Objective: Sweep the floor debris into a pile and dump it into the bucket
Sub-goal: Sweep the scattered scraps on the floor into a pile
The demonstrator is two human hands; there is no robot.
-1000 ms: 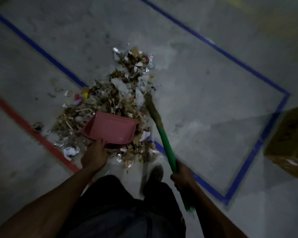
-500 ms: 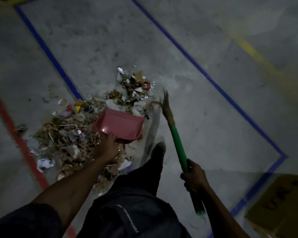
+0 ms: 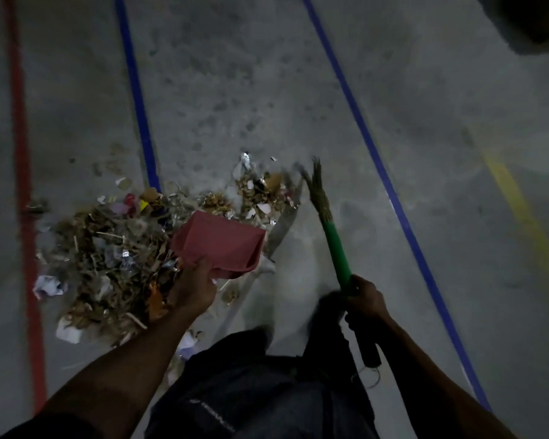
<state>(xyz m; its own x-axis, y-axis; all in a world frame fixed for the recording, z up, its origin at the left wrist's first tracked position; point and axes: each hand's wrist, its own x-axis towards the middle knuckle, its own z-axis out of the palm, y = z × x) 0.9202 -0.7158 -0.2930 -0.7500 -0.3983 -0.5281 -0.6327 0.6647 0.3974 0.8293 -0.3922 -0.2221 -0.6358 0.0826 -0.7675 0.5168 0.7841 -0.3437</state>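
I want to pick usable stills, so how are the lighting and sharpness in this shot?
Head view: dim and underexposed, grainy. The broom bristles are smeared by motion blur, and the rubbish pile is soft. The dustpan reads clearly enough. Corners fall dark, and the floor lines bow from the wide lens.

There is one pink dustpan, one broom with a green handle, and one big pile of trash on the floor. There are two hands, the left hand and the right hand, and one dark shoe. The floor has two blue lines, one red line and one yellow line.
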